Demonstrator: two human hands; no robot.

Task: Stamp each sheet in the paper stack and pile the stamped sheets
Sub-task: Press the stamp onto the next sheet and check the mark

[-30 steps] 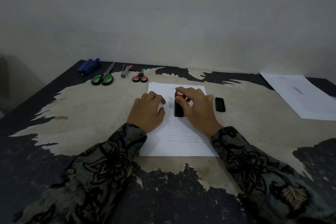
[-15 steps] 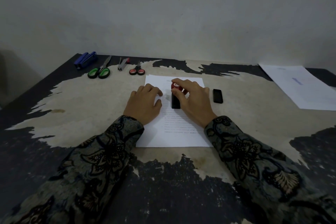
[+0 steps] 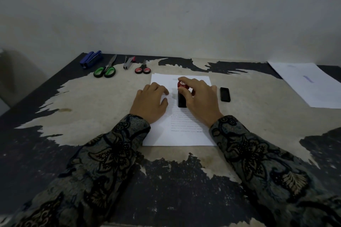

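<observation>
White sheet (image 3: 181,135) pinned by left hand (image 3: 150,102), right hand (image 3: 200,98) gripping stamp (image 3: 181,96).

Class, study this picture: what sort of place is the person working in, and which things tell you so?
Probably a plain office or clerical desk: a worn, peeling dark table against a bare wall, a blue stapler and green-handled scissors along its far edge, and a printed white sheet under a red-topped black stamp.

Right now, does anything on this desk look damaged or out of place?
Yes: the table has its dark surface worn away in a big pale patch with ragged edges. The stamp, paper and scissors look orderly.
</observation>
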